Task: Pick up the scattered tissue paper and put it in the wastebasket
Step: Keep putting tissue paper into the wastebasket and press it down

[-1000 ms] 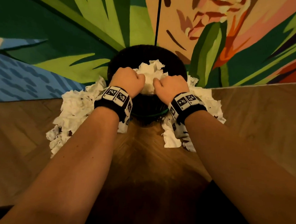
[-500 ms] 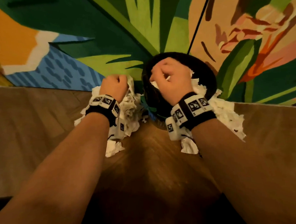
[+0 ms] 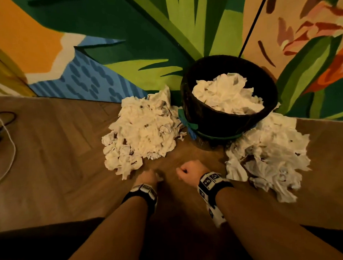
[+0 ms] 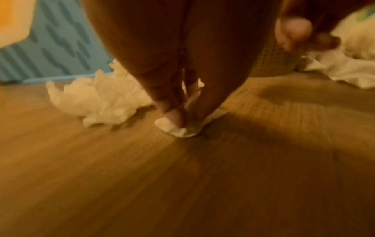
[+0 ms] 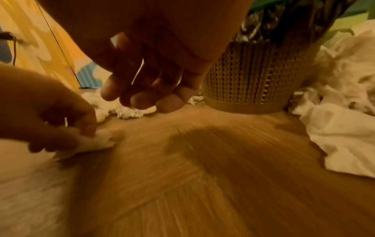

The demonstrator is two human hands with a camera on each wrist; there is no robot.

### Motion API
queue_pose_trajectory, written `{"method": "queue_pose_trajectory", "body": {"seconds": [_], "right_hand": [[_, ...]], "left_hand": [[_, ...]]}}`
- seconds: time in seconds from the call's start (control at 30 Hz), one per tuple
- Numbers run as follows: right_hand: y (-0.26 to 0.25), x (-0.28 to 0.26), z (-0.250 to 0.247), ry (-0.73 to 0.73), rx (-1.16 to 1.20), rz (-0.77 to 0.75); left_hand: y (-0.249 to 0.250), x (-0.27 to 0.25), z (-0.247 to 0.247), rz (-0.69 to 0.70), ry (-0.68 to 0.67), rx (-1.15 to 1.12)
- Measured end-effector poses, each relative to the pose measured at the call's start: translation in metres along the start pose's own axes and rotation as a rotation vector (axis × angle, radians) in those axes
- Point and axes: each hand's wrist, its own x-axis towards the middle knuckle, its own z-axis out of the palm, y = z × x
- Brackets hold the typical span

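Where the floor (image 3: 51, 153) lies bare in front of the wastebasket (image 3: 221, 120), a small scrap of tissue (image 4: 178, 130) rests on the wood, pinched at the fingertips of the left hand (image 3: 147, 177). Right hand (image 3: 189, 171) hovers just beside it, fingers curled inward, holding nothing. Crumpled tissue (image 3: 229, 94) fills the wastebasket near its rim. One tissue heap (image 3: 143, 129) lies against the basket's left side, a second heap (image 3: 268, 153) against its right. Both wrists carry bands with black-and-white square markers (image 3: 209, 179); no legible writing. A white cable (image 3: 8, 143) runs along the floor at far left. Painted foliage wall (image 3: 124, 34) stands behind.
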Motion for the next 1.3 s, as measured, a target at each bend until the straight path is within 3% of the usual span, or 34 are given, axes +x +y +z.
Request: {"method": "queue_pose_trajectory", "body": {"seconds": [0.13, 0.2, 0.37, 0.63, 0.77, 0.9, 1.0, 1.17, 1.3], "right_hand": [[0.015, 0.001, 0.016, 0.056, 0.193, -0.028], [0.02, 0.002, 0.018, 0.07, 0.299, 0.01], [0.036, 0.007, 0.018, 0.159, 0.321, 0.151], [0.043, 0.004, 0.016, 0.163, 0.284, 0.279], [0.038, 0.001, 0.013, 0.183, 0.385, 0.302], [0.039, -0.002, 0.012, 0.21, 0.38, 0.279], [0.041, -0.002, 0.012, 0.187, 0.195, 0.242], [0.039, -0.003, 0.013, 0.142, 0.177, 0.245], [0.033, -0.004, 0.015, 0.115, 0.202, 0.208]], "left_hand": [[0.024, -0.003, -0.002, 0.151, 0.001, -0.388], [0.038, -0.003, -0.005, 0.193, 0.075, -0.528], [0.046, 0.002, -0.015, 0.094, 0.287, -0.739], [0.013, 0.003, -0.017, 0.03, 0.461, -0.609], [-0.003, -0.003, -0.02, -0.188, 0.592, -0.268], [-0.014, -0.005, -0.024, -0.468, 0.368, -0.211], [-0.018, -0.002, -0.019, -0.499, 0.237, -0.112], [-0.019, -0.003, -0.018, -0.338, 0.137, -0.034], [0.0, -0.014, -0.013, 0.049, 0.075, 0.012]]}}
